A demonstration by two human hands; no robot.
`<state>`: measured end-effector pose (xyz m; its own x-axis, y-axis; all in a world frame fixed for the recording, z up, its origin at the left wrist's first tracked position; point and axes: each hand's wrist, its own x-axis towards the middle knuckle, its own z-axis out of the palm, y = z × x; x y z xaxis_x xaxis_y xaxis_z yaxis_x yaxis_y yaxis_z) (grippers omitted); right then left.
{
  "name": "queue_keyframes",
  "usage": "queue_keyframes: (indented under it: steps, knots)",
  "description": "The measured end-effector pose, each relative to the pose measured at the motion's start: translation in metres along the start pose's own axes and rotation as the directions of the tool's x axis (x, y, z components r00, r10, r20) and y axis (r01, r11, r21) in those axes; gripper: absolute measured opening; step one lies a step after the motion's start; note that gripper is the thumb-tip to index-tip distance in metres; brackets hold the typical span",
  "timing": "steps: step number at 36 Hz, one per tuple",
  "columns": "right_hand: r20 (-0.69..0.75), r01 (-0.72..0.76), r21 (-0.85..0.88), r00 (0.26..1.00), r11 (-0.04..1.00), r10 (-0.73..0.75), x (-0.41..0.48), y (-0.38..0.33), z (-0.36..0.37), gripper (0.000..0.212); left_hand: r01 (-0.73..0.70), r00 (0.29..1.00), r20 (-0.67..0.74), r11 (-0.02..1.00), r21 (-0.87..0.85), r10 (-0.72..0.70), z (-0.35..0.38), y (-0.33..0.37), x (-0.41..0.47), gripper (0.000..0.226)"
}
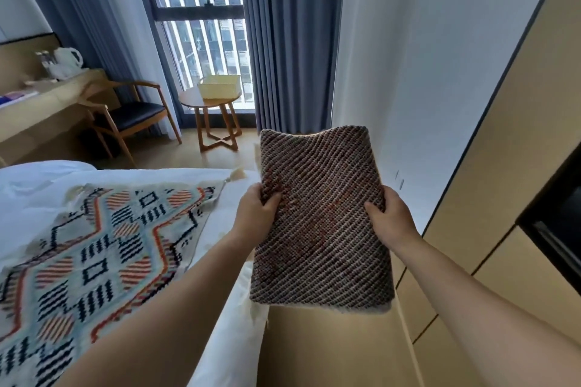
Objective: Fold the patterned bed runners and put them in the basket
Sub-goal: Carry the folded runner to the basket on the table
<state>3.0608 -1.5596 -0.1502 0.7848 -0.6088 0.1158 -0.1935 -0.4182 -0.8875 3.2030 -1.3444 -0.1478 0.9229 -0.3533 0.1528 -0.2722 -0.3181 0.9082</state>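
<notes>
A folded bed runner (320, 223) with a dark brown and white woven pattern hangs in the air off the bed's right edge. My left hand (256, 207) grips its left edge, thumb on top. My right hand (390, 218) grips its right edge the same way. A second runner (94, 261), pale with orange, black and blue geometric shapes, lies spread flat on the white bed (47, 185). The pale yellow basket (220, 88) stands on a small round wooden table (188, 99) by the window, far ahead.
A wooden chair (132, 116) with a dark seat stands left of the round table, beside a desk (41, 104) carrying a white kettle (67, 64). Blue curtains (283, 41) frame the window. A wooden wardrobe (503, 166) lines the right side, with bare floor between it and the bed.
</notes>
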Motion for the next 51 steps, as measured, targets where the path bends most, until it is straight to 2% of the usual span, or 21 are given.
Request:
queue_keyframes:
  steps: [8, 20, 24, 29, 34, 42, 51]
  knots:
    - [0.031, 0.017, -0.004, 0.999, 1.0, -0.017, 0.122, 0.034, 0.011, 0.04, 0.009, 1.0, -0.026, 1.0, 0.018, -0.009, 0.051, -0.012, 0.102, 0.02]
    - [0.113, 0.074, 0.055, 0.99, 0.996, -0.08, 0.321, 0.059, -0.005, 0.04, 0.048, 0.988, -0.147, 0.998, 0.031, -0.043, 0.137, 0.004, 0.258, 0.014]
    - [0.142, 0.091, -0.003, 0.986, 0.996, -0.09, 0.369, 0.062, -0.004, 0.04, 0.067, 0.985, -0.159, 0.998, 0.021, -0.063, 0.153, 0.004, 0.294, 0.012]
    - [0.196, 0.082, 0.012, 0.977, 0.997, -0.083, 0.424, 0.068, 0.005, 0.039, 0.085, 0.984, -0.16, 0.996, 0.021, -0.08, 0.166, -0.003, 0.343, 0.016]
    - [0.219, 0.087, 0.01, 0.972, 0.996, -0.088, 0.479, 0.074, 0.021, 0.027, 0.11, 0.982, -0.153, 0.993, -0.032, -0.114, 0.177, -0.018, 0.397, 0.022]
    - [0.204, 0.094, -0.025, 0.975, 0.995, -0.087, 0.586, 0.07, 0.07, 0.037, 0.111, 0.986, -0.118, 0.992, -0.067, -0.119, 0.179, -0.049, 0.512, 0.021]
    - [0.173, 0.081, -0.024, 0.982, 0.996, -0.076, 0.712, 0.04, 0.141, 0.038, 0.108, 0.988, -0.104, 0.992, -0.061, -0.113, 0.15, -0.077, 0.66, 0.016]
